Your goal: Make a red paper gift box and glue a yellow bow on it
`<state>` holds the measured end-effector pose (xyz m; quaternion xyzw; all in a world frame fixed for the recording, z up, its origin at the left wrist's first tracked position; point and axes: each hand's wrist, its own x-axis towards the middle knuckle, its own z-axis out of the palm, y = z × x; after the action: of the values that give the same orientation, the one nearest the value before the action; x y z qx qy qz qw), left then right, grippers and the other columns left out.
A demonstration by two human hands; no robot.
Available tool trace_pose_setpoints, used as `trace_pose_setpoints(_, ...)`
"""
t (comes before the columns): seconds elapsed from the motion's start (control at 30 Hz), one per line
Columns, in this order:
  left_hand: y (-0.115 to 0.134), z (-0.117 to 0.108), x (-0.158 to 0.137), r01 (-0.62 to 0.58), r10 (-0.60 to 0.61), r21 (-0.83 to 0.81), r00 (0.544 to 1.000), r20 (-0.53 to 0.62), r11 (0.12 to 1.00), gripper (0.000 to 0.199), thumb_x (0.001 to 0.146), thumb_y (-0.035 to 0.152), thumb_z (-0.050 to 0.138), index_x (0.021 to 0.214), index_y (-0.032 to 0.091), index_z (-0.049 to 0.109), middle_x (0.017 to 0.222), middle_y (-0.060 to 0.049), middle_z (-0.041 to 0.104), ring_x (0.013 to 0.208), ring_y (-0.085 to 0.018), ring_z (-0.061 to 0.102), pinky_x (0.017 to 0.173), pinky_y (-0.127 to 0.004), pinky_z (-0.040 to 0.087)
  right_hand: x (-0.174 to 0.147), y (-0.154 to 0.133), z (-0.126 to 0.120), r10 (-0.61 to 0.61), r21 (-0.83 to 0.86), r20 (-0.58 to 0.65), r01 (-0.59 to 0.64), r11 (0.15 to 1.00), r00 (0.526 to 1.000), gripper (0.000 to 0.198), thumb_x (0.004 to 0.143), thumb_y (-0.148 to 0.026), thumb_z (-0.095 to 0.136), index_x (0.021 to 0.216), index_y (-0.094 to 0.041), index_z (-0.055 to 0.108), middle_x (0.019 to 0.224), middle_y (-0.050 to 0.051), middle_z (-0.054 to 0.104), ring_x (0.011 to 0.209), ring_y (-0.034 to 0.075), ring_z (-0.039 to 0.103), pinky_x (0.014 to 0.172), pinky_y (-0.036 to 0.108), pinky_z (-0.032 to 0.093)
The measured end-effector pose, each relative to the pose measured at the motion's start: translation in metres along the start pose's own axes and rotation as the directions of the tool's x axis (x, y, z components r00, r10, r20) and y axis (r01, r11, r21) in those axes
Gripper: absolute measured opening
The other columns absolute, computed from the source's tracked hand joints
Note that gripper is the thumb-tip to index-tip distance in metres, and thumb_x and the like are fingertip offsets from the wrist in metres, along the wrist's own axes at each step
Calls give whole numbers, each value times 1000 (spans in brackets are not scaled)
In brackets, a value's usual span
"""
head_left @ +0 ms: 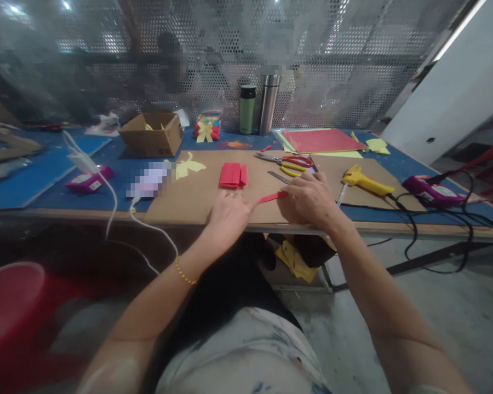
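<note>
Loosely curled, the right hand (311,198) covers the right end of a red strip (273,197), grip hidden; the left hand (230,212), fingers bent, is at its left end, hold unclear. Beneath lies cardboard (176,202); farther, folded red paper (230,175).

Strip (272,196) partly hidden, stool (12,301) cut off
</note>
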<state>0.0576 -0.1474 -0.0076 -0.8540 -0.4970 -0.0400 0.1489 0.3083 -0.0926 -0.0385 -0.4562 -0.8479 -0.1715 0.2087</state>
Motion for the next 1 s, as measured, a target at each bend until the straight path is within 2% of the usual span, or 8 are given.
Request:
trace_pose_setpoints(0.13, 1, -3, -2, -17, 16, 40, 1000, 20, 999, 51, 106, 8, 48, 151, 28, 64, 103, -12, 79, 105, -25, 72, 96, -40, 42, -2, -1, -2, 14, -35, -102, -18, 999, 995, 33, 98, -13, 54, 111, -24, 82, 111, 11, 79, 106, 30, 54, 92, 45, 30)
trace_pose_setpoints(0.33, 2, -4, -2, -6, 4, 69, 999, 34, 998, 53, 106, 8, 49, 153, 29, 64, 104, -13, 79, 101, -26, 72, 95, -40, 43, -7, -6, 2, -75, -5, 59, 76, 997, 995, 27, 92, -8, 57, 94, -20, 81, 101, 11, 77, 98, 28, 53, 88, 43, 29)
trace_pose_setpoints(0.47, 2, -3, -2, -8, 7, 34, 1000, 16, 999, 50, 107, 10, 50, 151, 27, 65, 99, -11, 77, 102, -25, 72, 93, -38, 44, 0, -8, -1, -20, -45, 37, 21, 999, 999, 29, 94, -7, 54, 95, -20, 80, 102, 13, 76, 100, 29, 53, 88, 43, 30)
trace_pose_setpoints(0.6, -1, 2, -4, -23, 23, 25, 1000, 17, 999, 49, 106, 10, 50, 151, 22, 63, 95, -11, 75, 103, -25, 71, 91, -37, 45, 20, -31, -9, -68, -15, 23, 69, 998, 997, 30, 100, -12, 52, 111, -17, 79, 111, 15, 75, 105, 30, 53, 92, 42, 34)
trace_pose_setpoints(0.7, -6, 10, -9, -11, 11, 28, 1000, -19, 1000, 53, 105, 7, 43, 156, 16, 56, 99, -13, 74, 102, -26, 70, 91, -39, 47, 32, -50, -11, -182, 74, 137, 173, 982, 974, 26, 102, -13, 54, 104, -17, 80, 105, 14, 74, 103, 28, 54, 92, 39, 35)
trace_pose_setpoints(0.83, -20, 20, -18, 66, -76, -105, 992, -97, 992, 63, 100, 5, 42, 162, 15, 49, 110, -14, 70, 99, -25, 67, 90, -39, 51, 34, -58, -5, -177, 142, 188, 152, 978, 966, 25, 104, -14, 55, 97, -17, 79, 99, 13, 72, 101, 26, 57, 89, 37, 36)
trace_pose_setpoints(0.9, -28, 21, -21, 117, -145, -210, 982, -123, 971, 53, 103, 11, 45, 154, 12, 58, 117, -16, 67, 101, -25, 66, 91, -39, 52, 33, -56, -3, -140, 167, 170, 112, 980, 975, 27, 105, -15, 53, 97, -18, 78, 101, 12, 72, 104, 26, 58, 89, 37, 36)
trace_pose_setpoints(1.0, -38, 17, -20, 148, -188, -281, 975, -121, 948, 32, 106, 30, 55, 123, 14, 77, 117, -15, 66, 105, -27, 63, 95, -41, 51, 33, -54, -5, -93, 219, 168, 55, 974, 981, 26, 106, -16, 52, 96, -18, 76, 107, 12, 72, 105, 26, 59, 88, 36, 36)
